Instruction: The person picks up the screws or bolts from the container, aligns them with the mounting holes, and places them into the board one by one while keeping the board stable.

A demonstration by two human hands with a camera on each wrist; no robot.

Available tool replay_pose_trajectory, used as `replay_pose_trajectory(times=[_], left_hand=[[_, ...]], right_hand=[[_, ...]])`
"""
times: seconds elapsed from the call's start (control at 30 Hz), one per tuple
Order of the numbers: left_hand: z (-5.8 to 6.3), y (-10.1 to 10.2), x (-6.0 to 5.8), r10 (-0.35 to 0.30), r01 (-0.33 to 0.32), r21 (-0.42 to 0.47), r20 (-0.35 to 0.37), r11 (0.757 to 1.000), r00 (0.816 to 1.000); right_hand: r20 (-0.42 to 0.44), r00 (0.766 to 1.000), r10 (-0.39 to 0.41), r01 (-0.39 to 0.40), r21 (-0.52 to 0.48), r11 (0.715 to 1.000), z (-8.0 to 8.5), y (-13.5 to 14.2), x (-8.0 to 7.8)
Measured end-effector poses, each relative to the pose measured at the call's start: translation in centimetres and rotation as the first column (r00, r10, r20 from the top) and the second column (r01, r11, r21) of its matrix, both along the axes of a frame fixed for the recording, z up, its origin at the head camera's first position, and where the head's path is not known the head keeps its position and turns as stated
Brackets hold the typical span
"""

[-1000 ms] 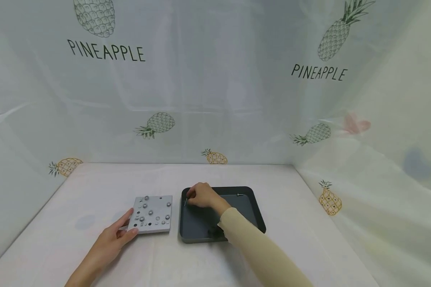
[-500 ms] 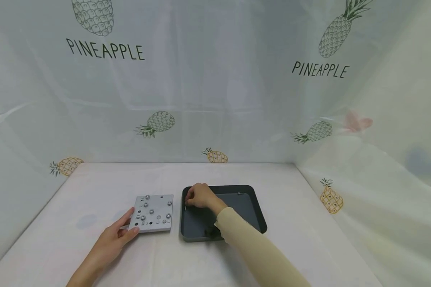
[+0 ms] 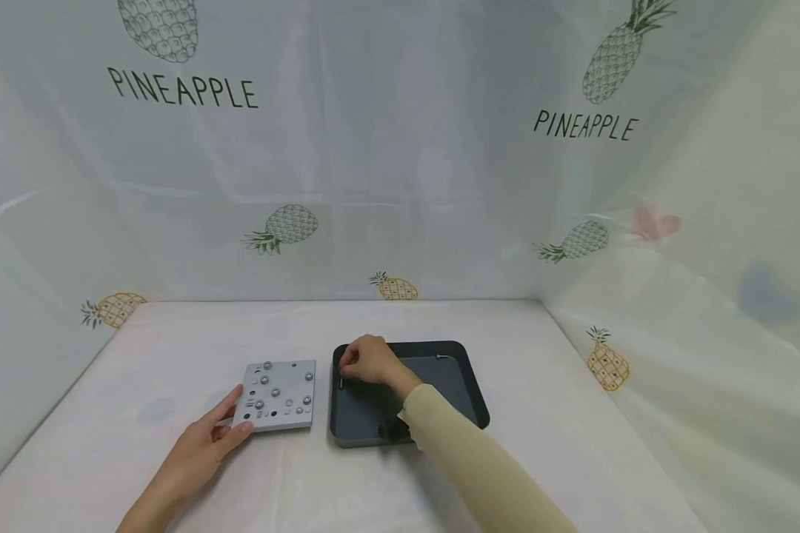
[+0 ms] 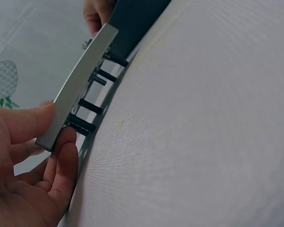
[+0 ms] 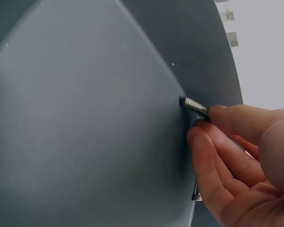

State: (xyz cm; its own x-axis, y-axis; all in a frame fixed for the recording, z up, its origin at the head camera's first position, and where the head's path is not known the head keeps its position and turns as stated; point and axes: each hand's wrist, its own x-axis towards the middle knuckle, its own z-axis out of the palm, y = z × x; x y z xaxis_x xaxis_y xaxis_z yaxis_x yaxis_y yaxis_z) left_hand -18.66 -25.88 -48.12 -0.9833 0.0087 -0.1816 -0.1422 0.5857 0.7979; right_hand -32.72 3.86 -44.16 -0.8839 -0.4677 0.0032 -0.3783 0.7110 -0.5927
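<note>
My left hand (image 3: 196, 451) grips the left edge of a square silver metal plate (image 3: 293, 385), thumb on top and fingers beneath. Several bolts stand in the plate; in the left wrist view their dark shanks (image 4: 91, 106) stick out below its underside, close over the white cloth. Over the left side of a dark grey tray (image 3: 367, 411), my right hand (image 3: 373, 360) pinches a threaded bolt (image 5: 196, 106) between thumb and fingertips, its free end at the foot of the tray wall. Another small metal piece (image 5: 197, 196) shows partly behind the fingers.
One more bolt (image 3: 443, 357) lies at the tray's far right. A dark, blurred object (image 3: 393, 428) sits under the right wrist near the tray's front edge. White cloth (image 3: 293, 488) covers the table, and a pineapple-print sheet (image 3: 400, 148) hangs behind and at the sides.
The bolt at my right fingertips was tilted a second ago and now looks more upright in the head view. My left hand keeps its grip on the plate. The head view has shifted slightly.
</note>
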Motion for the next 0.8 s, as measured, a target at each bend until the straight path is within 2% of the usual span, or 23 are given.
replay_pose_trajectory(times=[0.2,0.43,0.67,0.8], left_hand=[[0.0,0.0,0.0,-0.001,0.001,0.007,-0.001,1.000,1.000],[0.0,-0.2,0.0,0.000,0.000,0.002,-0.004,1.000,1.000],[0.0,-0.2,0.0,-0.005,0.005,-0.001,-0.014,1.000,1.000],[0.0,-0.3,0.0,-0.008,0.008,-0.005,-0.007,1.000,1.000]], right_hand=[[0.020,1.000,-0.019,0.019,-0.022,1.000,0.2,0.3,0.3],[-0.003,1.000,-0.003,0.002,-0.051,0.999,0.7,0.9,0.8],[-0.074,0.997,0.025,-0.035,-0.137,0.990,2.2,1.1,2.6],[-0.059,0.997,0.041,-0.053,-0.219,0.974,2.7,0.8,3.9]])
